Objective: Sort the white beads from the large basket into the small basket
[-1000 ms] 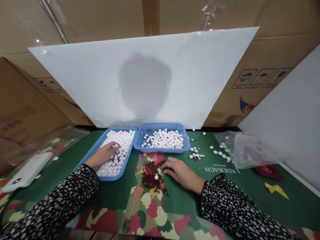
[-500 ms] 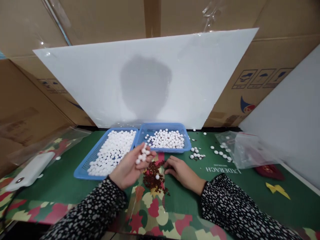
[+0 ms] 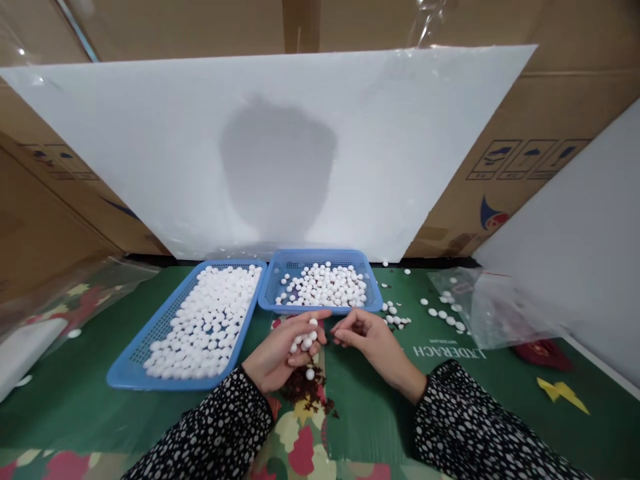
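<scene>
My left hand [image 3: 280, 353] is palm up, fingers curled around several small white balls [image 3: 306, 343]. Just right of it, my right hand [image 3: 373, 340] is closed in a pinch; whether anything sits between the fingertips I cannot make out. Under and behind my left hand lies a pile of dark red bits [image 3: 300, 387], partly hidden, with one loose white ball [image 3: 310, 374] on it. A blue basket [image 3: 135, 357] on the left holds many white balls. Beyond my hands, a second blue basket [image 3: 370, 280] holds more balls with dark bits among them.
Loose white balls [image 3: 394, 319] lie on the green table covering [image 3: 370, 413] at right, by a clear plastic bag [image 3: 505, 310]. A dark red item [image 3: 543, 355] and yellow scraps [image 3: 564, 392] lie further right. A white device [image 3: 30, 350] is at far left. A white board [image 3: 380, 153] stands behind.
My left hand has moved right and turned, its fingers closing more around the balls. My right hand has drawn its fingertips together. The view has shifted slightly.
</scene>
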`<state>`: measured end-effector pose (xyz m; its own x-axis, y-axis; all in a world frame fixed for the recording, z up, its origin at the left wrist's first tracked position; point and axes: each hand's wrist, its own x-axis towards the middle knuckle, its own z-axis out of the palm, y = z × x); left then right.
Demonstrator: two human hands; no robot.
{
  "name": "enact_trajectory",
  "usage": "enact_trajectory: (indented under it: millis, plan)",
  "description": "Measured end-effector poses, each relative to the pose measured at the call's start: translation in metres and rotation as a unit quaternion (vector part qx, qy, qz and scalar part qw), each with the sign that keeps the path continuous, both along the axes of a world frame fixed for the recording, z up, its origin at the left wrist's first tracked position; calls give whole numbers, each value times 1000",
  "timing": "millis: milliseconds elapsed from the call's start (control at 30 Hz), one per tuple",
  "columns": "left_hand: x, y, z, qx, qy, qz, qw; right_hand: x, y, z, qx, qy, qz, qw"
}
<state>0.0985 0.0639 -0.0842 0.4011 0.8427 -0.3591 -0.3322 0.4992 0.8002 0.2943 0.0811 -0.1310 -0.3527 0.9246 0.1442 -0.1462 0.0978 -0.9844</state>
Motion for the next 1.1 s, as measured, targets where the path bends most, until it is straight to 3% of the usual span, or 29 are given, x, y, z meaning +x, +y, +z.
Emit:
enact_trajectory:
  millis: [133, 333, 600, 700, 867, 1100]
  plan:
    - [-2, -2, -4, 21, 17, -5, 1000, -2, -2, 3, -80, 62, -2, 995]
    - [1, -6, -6, 49, 39, -19, 998, -7, -7, 4, -73, 59, -12, 996]
    - [3, -4, -7, 50, 31, 15, 998, -11, -15, 19, -12, 36, 1, 999]
    - [5, -5, -5, 61, 45, 26, 997, -10, -15, 19, 12, 2, -7, 1000]
    - [8, -6, -3, 73, 60, 28, 995, -9, -14, 15, 130, -63, -39, 989]
    - [9, -7, -6, 81, 57, 34, 995, -12, -17, 15, 167, -80, -64, 981]
